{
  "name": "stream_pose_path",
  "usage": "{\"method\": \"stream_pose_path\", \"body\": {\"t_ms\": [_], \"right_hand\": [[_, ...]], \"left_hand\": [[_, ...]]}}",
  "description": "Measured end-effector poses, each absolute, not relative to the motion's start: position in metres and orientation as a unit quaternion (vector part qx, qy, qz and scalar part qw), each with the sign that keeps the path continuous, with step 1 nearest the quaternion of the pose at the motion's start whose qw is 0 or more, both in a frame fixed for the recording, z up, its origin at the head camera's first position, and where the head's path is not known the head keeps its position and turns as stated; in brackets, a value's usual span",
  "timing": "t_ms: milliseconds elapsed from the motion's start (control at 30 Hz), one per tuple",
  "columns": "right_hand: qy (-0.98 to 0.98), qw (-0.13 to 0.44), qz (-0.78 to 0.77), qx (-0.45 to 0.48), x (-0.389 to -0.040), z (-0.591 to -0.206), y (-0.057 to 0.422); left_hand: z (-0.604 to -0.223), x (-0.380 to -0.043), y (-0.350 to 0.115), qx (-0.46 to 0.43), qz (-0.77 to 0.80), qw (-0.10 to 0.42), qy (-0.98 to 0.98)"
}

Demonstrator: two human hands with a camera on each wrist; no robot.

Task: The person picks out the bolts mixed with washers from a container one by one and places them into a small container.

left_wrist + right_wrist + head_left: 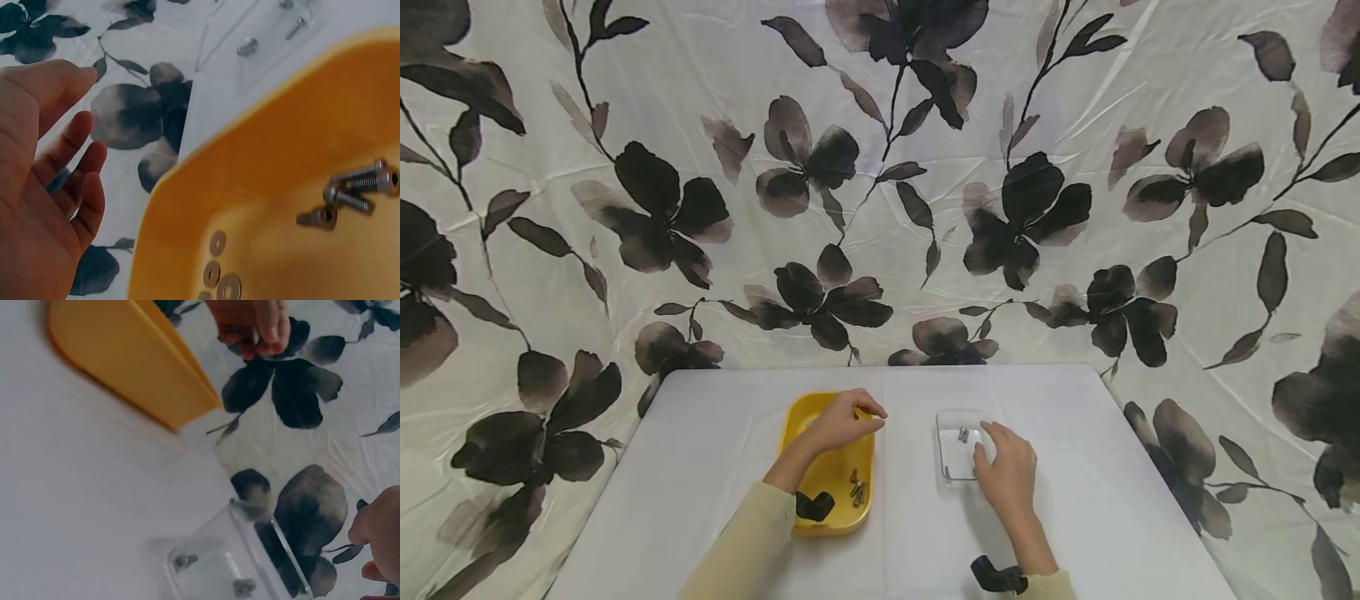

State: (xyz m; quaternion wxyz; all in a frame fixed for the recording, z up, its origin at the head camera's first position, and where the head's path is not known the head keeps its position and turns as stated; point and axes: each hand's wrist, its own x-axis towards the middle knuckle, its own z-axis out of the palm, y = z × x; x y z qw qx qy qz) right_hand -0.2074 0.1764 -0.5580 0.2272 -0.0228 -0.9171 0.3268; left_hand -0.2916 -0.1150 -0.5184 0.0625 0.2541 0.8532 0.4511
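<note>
My left hand [844, 422] hovers over the far right part of a yellow tray [833, 528]. In the left wrist view its fingers are loosely bent, thumb apart, and nothing shows between them. Several socket-head bolts [356, 187] lie in the tray, with several flat washers [217, 244] at its other end. To the right, my right hand [1009, 468] is at the right side of a small clear plastic box [942, 450], thumb and fingers spread apart. Whether it touches the box cannot be told. A few small bolts [963, 434] lie inside the box.
Both containers stand on a white-covered table [1120, 517], with a gap between them. Behind it hangs a floral cloth [925, 250]. Black bands with mounts [996, 575] sit on both wrists.
</note>
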Motion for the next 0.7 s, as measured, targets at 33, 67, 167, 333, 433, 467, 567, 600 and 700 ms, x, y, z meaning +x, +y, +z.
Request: {"method": "stream_pose_path", "body": {"t_ms": [33,67,167,333,433,467,567,600,700], "right_hand": [[-0.916,0.240,0.320,-0.026,-0.207,-0.556,0.173],[-0.914,0.248,0.319,-0.028,-0.207,-0.553,0.170],[-0.904,0.245,0.351,-0.014,-0.207,-0.547,0.157],[-0.888,0.199,0.412,0.054,-0.206,-0.546,0.122],[-0.882,0.172,0.431,0.080,-0.202,-0.550,0.098],[-0.880,0.163,0.437,0.084,-0.200,-0.551,0.091],[-0.871,0.133,0.463,0.097,-0.196,-0.558,0.072],[-0.868,0.120,0.472,0.098,-0.195,-0.560,0.066],[-0.857,0.080,0.499,0.098,-0.191,-0.567,0.051]], "left_hand": [[-0.519,-0.292,-0.119,0.255,0.452,0.065,0.852],[-0.520,-0.292,-0.123,0.255,0.453,0.065,0.852],[-0.522,-0.292,-0.135,0.266,0.451,0.057,0.850],[-0.528,-0.296,-0.150,0.257,0.445,0.050,0.856],[-0.533,-0.298,-0.157,0.252,0.434,0.056,0.863],[-0.535,-0.299,-0.158,0.250,0.431,0.059,0.865],[-0.541,-0.300,-0.164,0.248,0.421,0.059,0.871],[-0.542,-0.300,-0.165,0.246,0.419,0.060,0.872],[-0.547,-0.301,-0.168,0.243,0.409,0.068,0.877]]}}
